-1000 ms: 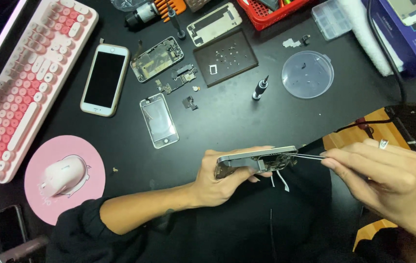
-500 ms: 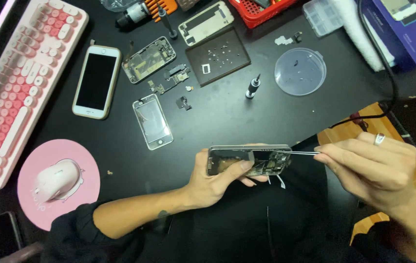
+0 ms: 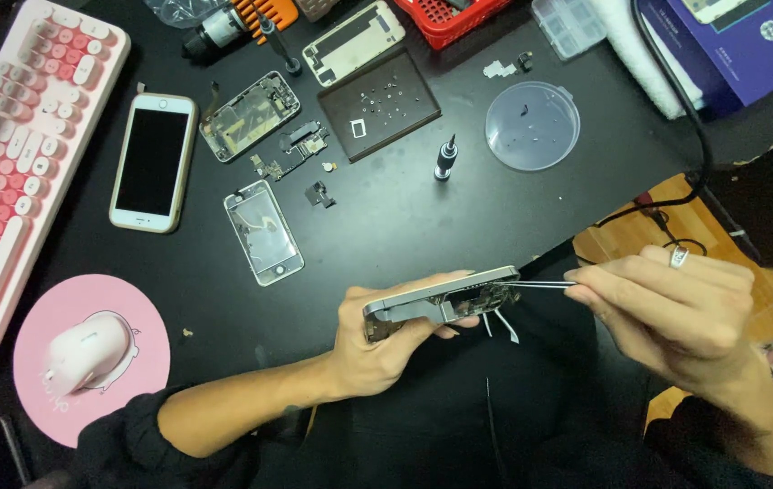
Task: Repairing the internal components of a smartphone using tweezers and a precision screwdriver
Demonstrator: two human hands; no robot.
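Bare desk (image 3: 459, 226) ahead; screwdriver bit (image 3: 443, 158) and dish (image 3: 531, 125) beyond.

The phone frame (image 3: 441, 303) in my left hand (image 3: 377, 349) is silver-grey, and the tweezers (image 3: 540, 284) in my right hand (image 3: 676, 317) are silver too, like the ring (image 3: 678, 257) on that hand. My sleeves are black, as is the counter (image 3: 423, 217). The keyboard (image 3: 15, 154) has pink and white keys. The mouse (image 3: 88, 351) is pale pink on a pink round pad (image 3: 147, 362). One phone (image 3: 153, 161) has a black screen in a pale gold rim. The basket (image 3: 459, 16) is red, the box (image 3: 739, 41) dark blue, the dish (image 3: 531, 127) clear.
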